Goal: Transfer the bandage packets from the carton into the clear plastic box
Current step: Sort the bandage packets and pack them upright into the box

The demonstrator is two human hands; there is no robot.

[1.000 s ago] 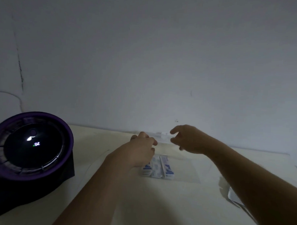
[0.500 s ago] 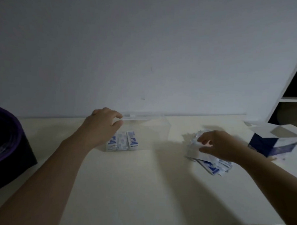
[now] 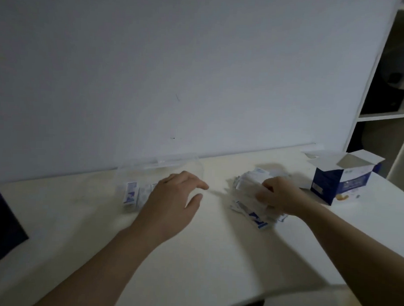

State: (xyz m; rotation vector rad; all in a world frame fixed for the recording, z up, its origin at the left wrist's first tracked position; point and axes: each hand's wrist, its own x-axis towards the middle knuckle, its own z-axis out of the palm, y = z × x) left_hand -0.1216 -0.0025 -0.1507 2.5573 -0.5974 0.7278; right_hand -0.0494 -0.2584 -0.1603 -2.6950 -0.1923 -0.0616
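Two hands (dim light): left hand (image 3: 171, 204) spread by the clear box (image 3: 149, 167), right hand (image 3: 281, 195) gripping flat paper packets (image 3: 247, 188).

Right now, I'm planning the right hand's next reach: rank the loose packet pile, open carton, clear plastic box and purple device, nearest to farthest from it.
1. Loose packet pile, gripped by the right hand.
2. Open carton, just to its right.
3. Clear plastic box, leftward, beyond the left hand.
4. Purple device, far left edge.
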